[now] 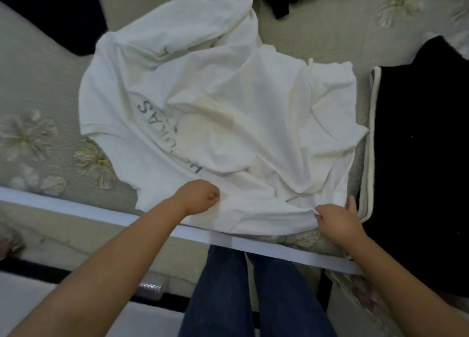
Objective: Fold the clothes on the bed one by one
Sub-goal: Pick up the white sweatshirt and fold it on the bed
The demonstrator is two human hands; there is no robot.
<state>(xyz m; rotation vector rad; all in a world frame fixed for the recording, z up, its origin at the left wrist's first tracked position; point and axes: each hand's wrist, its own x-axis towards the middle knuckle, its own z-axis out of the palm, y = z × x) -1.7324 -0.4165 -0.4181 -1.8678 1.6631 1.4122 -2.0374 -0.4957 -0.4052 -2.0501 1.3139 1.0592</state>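
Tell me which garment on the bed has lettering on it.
The white shirt, held at its near edge by both hands, left hand and right hand. Grey letters run across it; the black garments beside it show none.

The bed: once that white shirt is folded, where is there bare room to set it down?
Bare bedspread lies left of the white shirt, and a patch beyond it near the black clothes. The right side is crowded, and both hands grip the near hem.

Dim, soft light; wide-angle bending at edges; slight blur, dark corners.
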